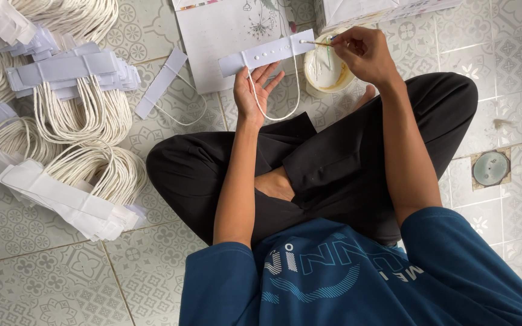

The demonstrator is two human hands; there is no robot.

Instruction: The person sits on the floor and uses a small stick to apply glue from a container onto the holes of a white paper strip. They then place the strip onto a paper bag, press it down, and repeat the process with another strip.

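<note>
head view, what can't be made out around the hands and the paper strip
- Bowl: contents partly hidden by the right hand and paper strip, head view.
- Brush: handle end hidden inside right hand's grip.
- Left hand: fingertips hidden behind strip.
- Handle stacks: cut off by left edge.

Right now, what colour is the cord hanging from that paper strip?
The cord loop is white, hanging under the pale lavender-grey paper strip; the head view shows it.

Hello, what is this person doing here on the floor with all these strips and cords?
A person sits cross-legged on the tiled floor. The left hand supports a pale paper strip with a white cord loop hanging from it. The right hand holds a thin stick whose tip touches the strip's right end, above a small bowl of white paste. Dots of paste already sit on the strip. Piles of similar corded strips lie to the left.
</note>
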